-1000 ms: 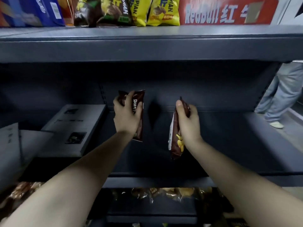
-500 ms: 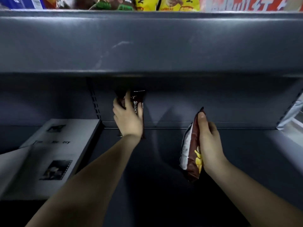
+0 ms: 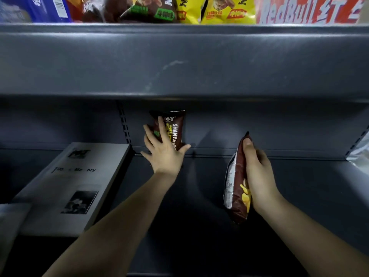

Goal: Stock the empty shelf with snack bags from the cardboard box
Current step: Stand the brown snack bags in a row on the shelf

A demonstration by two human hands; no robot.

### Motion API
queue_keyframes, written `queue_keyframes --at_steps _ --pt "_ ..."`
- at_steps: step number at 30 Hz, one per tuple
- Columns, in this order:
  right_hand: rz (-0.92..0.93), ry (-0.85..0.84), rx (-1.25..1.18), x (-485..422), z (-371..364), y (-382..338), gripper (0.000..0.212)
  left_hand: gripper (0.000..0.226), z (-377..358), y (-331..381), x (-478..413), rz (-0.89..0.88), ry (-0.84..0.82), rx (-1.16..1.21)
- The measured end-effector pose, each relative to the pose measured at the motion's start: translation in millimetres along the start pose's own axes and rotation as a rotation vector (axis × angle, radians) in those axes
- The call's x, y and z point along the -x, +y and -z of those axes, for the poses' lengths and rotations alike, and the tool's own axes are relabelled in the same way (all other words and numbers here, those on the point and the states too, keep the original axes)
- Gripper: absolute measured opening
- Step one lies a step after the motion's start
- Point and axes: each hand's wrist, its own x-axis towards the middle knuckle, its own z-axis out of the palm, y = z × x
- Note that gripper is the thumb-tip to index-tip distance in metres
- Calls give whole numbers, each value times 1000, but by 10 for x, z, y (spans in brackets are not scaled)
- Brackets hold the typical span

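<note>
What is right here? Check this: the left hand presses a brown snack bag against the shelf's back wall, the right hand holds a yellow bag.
One thing is wrong: the bag in the right hand is brown, not yellow, as the head view shows. The rest stands: the left hand, fingers spread, presses a brown snack bag against the shelf's back wall.

a shop: grey metal shelving, stocked snack bags above

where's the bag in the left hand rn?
Head view, centre-left: the brown snack bag stands upright against the shelf's back panel, the left hand spread flat on its front, just right of the grey box.
</note>
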Motion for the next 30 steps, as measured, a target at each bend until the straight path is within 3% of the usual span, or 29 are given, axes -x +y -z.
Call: queue_keyframes --at_steps 4,10,15,20,25,30 --pt "0 -20 41 4 10 -13 49 120 0 -189 206 -24 -87 113" --pt "25 -60 105 36 -93 -54 41 119 46 -178 244 -3 -179 87" --pt "184 -31 195 41 -371 -57 41 76 214 -266 342 -217 26 -46" --pt "307 2 297 71 -821 -77 44 64 518 -261 389 -311 150 113" --pt "336 20 497 39 -1172 27 51 73 659 -423 636 -461 30 101" --pt "388 12 684 -69 -1453 87 57 102 587 -538 679 -345 -225 59"
